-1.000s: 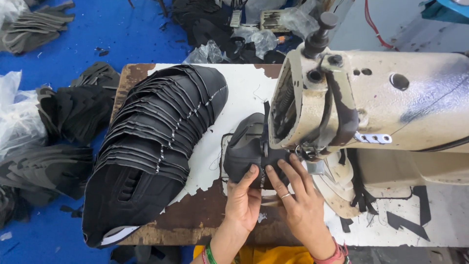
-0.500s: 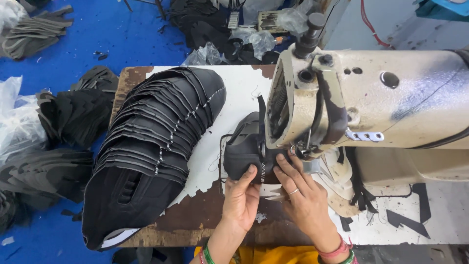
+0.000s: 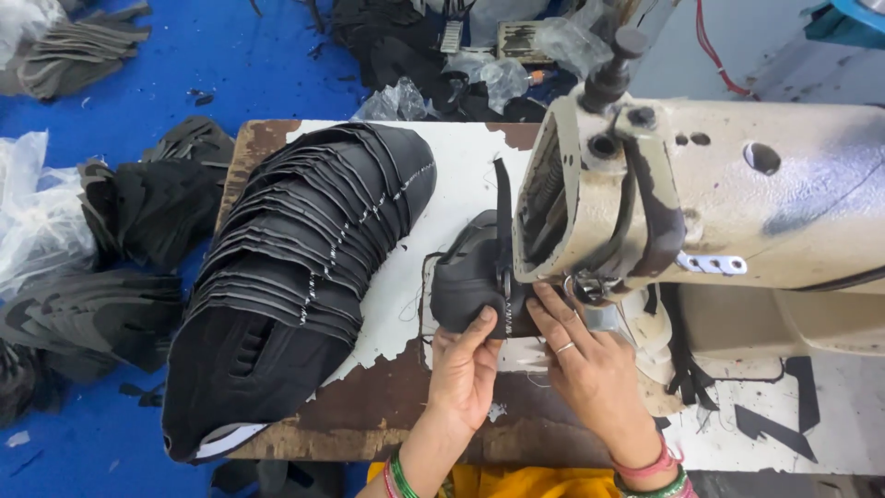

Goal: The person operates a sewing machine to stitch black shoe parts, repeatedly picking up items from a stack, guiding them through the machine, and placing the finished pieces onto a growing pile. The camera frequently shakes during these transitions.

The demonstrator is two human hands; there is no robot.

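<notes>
Centre frame: left hand (image 3: 466, 369) lies flat, fingers spread, pinning the black shoe upper (image 3: 467, 281) to the table (image 3: 396, 406). Right hand (image 3: 590, 369), fingers extended, presses the piece's edge beneath the sewing machine (image 3: 701, 203) head, likely steadying the seam. Stacked black uppers (image 3: 295, 267) wait at left, within reach.

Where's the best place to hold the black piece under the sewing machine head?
Judging by its pose, grip the black piece at its free rounded left edge, coming from the near side. Its right end is tucked under the machine head, where the right hand already presses.
</notes>
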